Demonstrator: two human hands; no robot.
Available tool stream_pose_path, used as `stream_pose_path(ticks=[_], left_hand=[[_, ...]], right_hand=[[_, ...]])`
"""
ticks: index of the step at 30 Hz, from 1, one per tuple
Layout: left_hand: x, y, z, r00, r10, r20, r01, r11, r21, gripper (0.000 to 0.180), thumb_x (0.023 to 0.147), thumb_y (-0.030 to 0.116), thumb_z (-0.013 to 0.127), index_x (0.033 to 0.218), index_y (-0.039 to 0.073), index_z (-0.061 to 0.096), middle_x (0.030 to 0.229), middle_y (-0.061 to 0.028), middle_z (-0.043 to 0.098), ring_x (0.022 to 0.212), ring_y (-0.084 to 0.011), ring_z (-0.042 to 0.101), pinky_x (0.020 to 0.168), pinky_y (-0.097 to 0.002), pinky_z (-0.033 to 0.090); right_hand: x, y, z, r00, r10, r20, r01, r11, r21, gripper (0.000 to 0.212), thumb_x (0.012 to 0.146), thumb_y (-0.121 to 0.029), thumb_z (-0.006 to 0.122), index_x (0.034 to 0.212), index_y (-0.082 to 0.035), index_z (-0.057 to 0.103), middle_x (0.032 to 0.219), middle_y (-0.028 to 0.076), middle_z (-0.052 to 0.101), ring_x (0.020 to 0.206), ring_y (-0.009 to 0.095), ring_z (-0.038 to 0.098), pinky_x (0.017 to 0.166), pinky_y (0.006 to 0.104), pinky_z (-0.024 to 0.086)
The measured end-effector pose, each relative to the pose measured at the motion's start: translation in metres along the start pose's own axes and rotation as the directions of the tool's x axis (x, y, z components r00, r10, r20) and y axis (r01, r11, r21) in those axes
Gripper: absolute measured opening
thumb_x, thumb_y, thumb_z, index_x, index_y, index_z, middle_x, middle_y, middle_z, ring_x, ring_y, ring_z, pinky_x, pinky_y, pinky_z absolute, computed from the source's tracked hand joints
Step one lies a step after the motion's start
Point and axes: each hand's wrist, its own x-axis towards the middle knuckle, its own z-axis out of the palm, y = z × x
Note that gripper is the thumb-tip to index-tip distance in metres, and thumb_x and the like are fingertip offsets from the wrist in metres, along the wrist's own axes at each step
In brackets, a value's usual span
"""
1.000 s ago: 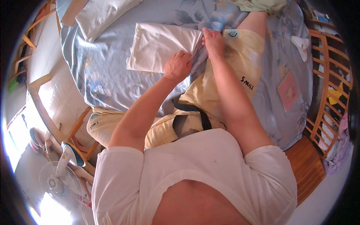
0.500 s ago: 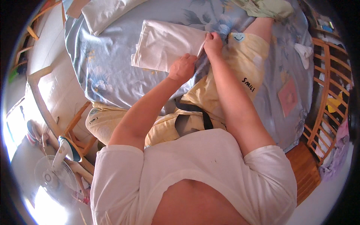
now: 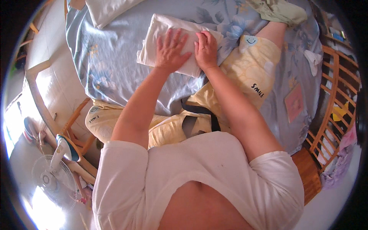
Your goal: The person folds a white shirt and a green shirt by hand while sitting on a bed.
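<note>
A folded white cloth [image 3: 148, 49], perhaps a garment, lies on the blue flowered bed sheet [image 3: 115, 69] in front of me. My left hand [image 3: 170, 53] presses flat on its middle with the fingers spread. Close beside it, near the cloth's right end, rests my right hand [image 3: 206, 51], its fingers slightly bent and its thumb apart, gripping nothing that I can see. Both palms hide part of the cloth.
Another folded white cloth [image 3: 107, 13] lies at the far left of the bed. My yellow-trousered leg [image 3: 245, 69] stretches to the right. Beyond it are a pink square item [image 3: 294, 102] and a small white cloth [image 3: 314, 61]. A fan [image 3: 51, 174] stands at lower left.
Both hands have let go of the cloth's right edge. The left has slid up and left onto its middle, the right a little left and down. The cloth's right end now looks folded over.
</note>
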Motion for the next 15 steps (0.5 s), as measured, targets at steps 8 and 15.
stream_pose_path(ticks=[8,15], left_hand=[[-0.015,-0.052,-0.008,0.964,-0.265,-0.023,0.266,0.962,0.058,0.061,0.084,0.038,0.054,0.137,0.014,0.037,0.145,-0.0114,0.030,0.134,-0.0327,0.025,0.108,-0.0471,0.020],[0.029,-0.045,0.008,1.000,0.008,0.021,-0.007,0.998,-0.056,0.053,0.088,0.037,0.046,0.137,0.017,0.038,0.148,-0.0054,0.026,0.137,-0.0249,0.022,0.111,-0.0473,0.014]], right_hand=[[0.005,-0.015,-0.010,0.990,0.083,0.112,-0.070,0.991,-0.117,0.035,0.076,-0.009,0.058,0.111,-0.007,0.052,0.117,0.012,0.047,0.109,0.032,0.047,0.090,0.0444,0.037],[0.014,-0.043,0.016,0.998,0.015,0.065,0.002,0.967,-0.256,0.044,0.077,-0.021,0.056,0.119,-0.012,0.052,0.132,0.011,0.044,0.123,0.030,0.039,0.097,0.0484,0.029]])
